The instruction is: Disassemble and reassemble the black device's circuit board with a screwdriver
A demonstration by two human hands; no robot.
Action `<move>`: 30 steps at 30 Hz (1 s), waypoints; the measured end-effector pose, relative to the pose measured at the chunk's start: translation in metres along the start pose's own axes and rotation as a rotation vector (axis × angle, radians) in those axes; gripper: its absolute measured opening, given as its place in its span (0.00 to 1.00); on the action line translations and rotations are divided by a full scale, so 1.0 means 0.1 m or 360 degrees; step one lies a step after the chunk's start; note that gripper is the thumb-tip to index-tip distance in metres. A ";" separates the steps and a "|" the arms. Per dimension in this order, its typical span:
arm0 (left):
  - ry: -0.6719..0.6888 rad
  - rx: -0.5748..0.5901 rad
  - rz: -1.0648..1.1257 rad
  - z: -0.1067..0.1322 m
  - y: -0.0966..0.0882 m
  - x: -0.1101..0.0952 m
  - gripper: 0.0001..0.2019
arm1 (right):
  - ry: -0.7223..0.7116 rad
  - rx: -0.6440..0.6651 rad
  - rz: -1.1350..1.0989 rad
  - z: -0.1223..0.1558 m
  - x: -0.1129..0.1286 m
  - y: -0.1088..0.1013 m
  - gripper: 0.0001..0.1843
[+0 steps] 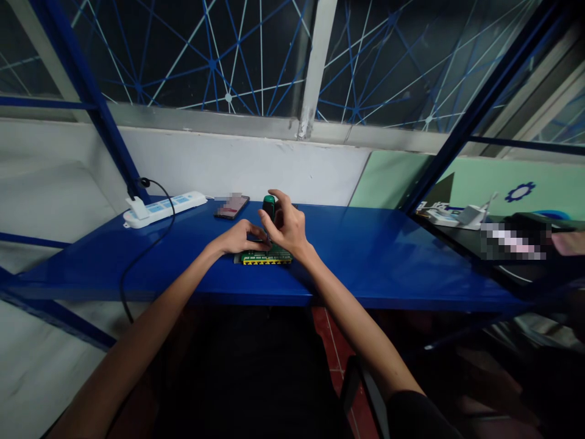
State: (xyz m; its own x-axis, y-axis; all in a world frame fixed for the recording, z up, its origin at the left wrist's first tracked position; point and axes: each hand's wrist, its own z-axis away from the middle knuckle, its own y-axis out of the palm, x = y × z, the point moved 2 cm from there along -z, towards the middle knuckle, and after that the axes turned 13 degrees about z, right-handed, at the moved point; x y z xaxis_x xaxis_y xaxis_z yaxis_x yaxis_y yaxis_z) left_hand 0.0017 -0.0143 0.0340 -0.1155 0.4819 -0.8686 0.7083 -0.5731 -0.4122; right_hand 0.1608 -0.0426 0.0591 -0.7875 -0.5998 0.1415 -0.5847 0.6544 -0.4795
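A green circuit board [260, 255] with a row of yellow ports along its near edge lies on the blue table in front of me. Above it, a screwdriver [269, 208] with a green and black handle stands nearly upright, tip down toward the board. My right hand [289, 227] has its fingers curled around the screwdriver handle. On the board's left side is my left hand [242, 236], its thumb and fingers closed close to the screwdriver's lower end. Whatever sits between those left fingertips is hidden.
On the blue table [356, 256], a phone [232, 207] and a white power strip [164, 209] lie at the back left. A black cable [137, 262] drops over the front edge. Blue posts flank the table; at right are a dark surface with white devices [470, 216] and another person's hand [569, 242].
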 end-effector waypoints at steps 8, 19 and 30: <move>-0.0001 0.0058 -0.0041 0.01 0.01 0.01 0.12 | -0.0006 0.0001 -0.0038 -0.01 0.01 0.00 0.21; 0.0398 -0.0717 -0.0547 0.00 -0.02 0.01 0.11 | 0.0555 -0.0315 -0.0056 -0.12 -0.52 -0.11 0.24; -0.0010 -0.0340 -0.0687 -0.05 -0.01 0.22 0.24 | 0.0365 0.0046 0.0064 -0.05 -0.44 0.13 0.20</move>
State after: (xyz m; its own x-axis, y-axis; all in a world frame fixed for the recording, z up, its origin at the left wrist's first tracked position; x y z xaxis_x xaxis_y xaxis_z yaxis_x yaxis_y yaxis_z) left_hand 0.0023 -0.0002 0.0168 -0.4341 0.6415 -0.6325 0.7219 -0.1722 -0.6702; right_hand 0.1862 -0.0053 0.0511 -0.8356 -0.4513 0.3132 -0.5488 0.6604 -0.5126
